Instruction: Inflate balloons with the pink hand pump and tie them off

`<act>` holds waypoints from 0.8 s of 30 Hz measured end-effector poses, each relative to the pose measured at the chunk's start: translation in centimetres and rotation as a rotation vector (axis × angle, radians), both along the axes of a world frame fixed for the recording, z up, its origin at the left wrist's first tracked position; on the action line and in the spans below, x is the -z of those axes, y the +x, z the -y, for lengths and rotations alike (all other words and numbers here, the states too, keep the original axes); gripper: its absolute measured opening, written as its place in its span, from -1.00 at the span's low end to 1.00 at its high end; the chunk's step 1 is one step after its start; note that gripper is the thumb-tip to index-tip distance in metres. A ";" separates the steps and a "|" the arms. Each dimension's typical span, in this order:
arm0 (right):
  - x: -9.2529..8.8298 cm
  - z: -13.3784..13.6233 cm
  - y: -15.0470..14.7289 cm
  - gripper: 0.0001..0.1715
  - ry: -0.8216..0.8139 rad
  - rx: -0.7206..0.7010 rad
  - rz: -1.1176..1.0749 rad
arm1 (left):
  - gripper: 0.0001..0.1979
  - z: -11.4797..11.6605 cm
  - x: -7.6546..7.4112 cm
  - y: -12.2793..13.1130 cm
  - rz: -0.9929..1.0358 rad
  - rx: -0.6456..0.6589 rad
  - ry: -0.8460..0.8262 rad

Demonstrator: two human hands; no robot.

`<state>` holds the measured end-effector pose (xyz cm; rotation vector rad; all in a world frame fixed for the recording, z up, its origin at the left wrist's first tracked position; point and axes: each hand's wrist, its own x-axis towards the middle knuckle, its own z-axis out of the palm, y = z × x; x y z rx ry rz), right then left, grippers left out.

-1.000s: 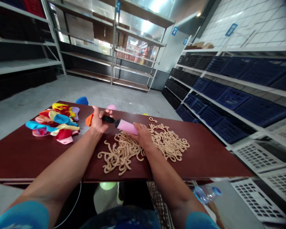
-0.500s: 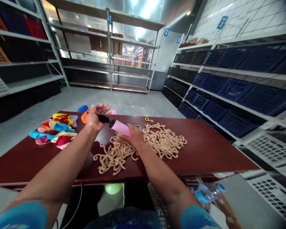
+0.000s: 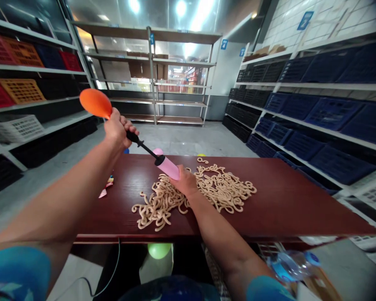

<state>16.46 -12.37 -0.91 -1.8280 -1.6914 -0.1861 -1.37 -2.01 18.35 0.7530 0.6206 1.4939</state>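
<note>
Above the dark red tabletop (image 3: 278, 200), clasped the pink pump's barrel (image 3: 168, 167) in the right hand (image 3: 185, 182) and its black handle (image 3: 133, 137) in the left hand (image 3: 116, 130), against an orange balloon (image 3: 95, 102), probably needing straight, even strokes.

I see the hand pump (image 3: 168, 167) held aslant above the table (image 3: 288, 196), its pink barrel gripped at the lower end by the right hand (image 3: 184, 180) and its black handle by the left hand (image 3: 117, 130), with a length of thin black rod showing between. Past the left hand I make out an orange balloon (image 3: 95, 102), swollen to a smooth oval and pointing up and away to the left, its neck hidden at the fingers.
</note>
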 end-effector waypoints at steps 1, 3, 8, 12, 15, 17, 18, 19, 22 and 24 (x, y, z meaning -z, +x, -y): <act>0.0 0.0 0.0 -0.49 -0.001 -0.003 -0.016 | -0.51 -0.3 -0.6 -0.3 -0.010 -0.005 0.005; 0.0 -0.1 0.0 -0.50 -0.006 -0.010 -0.047 | -0.52 -0.6 -1.3 -0.6 -0.022 -0.016 0.021; 0.3 -0.1 0.2 -0.51 -0.044 -0.013 -0.067 | -0.53 0.2 0.5 1.4 -0.005 -0.025 0.048; 0.4 0.0 0.5 -0.47 -0.073 0.016 -0.048 | -0.53 2.3 3.9 4.9 0.026 0.026 0.028; 0.3 0.2 0.7 -0.47 -0.104 0.051 -0.029 | -0.53 3.5 5.9 6.7 0.064 0.047 -0.007; 0.2 0.3 0.8 -0.48 -0.135 0.068 -0.012 | -0.53 3.7 6.6 7.1 0.091 0.045 -0.032; 0.1 0.3 0.7 -0.49 -0.144 0.070 -0.005 | -0.52 3.6 6.8 7.1 0.100 0.043 -0.041; 0.0 0.4 0.7 -0.50 -0.142 0.069 0.002 | -0.52 3.4 6.9 6.9 0.104 0.041 -0.048; -0.2 0.2 0.3 -0.49 -0.097 0.062 0.011 | -0.51 2.5 6.2 5.7 0.082 0.033 -0.050; -0.3 0.0 0.1 -0.47 -0.077 0.059 0.006 | -0.51 1.6 5.2 4.5 0.052 0.016 -0.038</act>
